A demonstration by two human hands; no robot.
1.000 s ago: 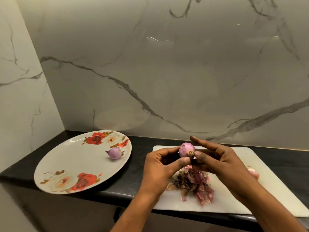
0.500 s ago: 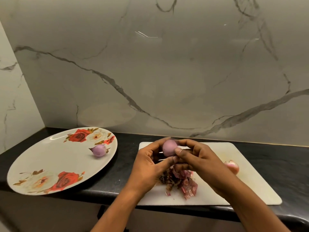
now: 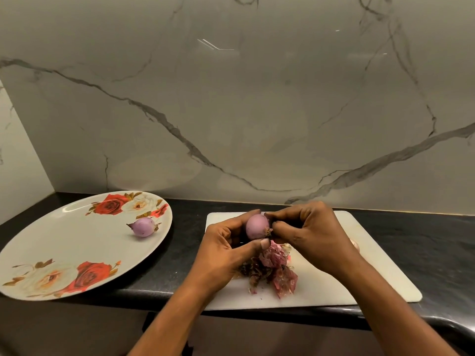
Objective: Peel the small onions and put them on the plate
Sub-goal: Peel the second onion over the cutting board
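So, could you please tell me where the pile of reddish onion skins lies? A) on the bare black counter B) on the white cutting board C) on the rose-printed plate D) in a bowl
B: the pile of reddish onion skins lies on the white rectangular cutting board, just below the left hand and right hand, which hold a small pinkish onion; the round rose-printed plate carries only one peeled purple onion.

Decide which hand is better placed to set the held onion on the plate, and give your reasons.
Left. The left hand cups the onion and is nearer the plate; the right hand only pinches its root end, farther away.
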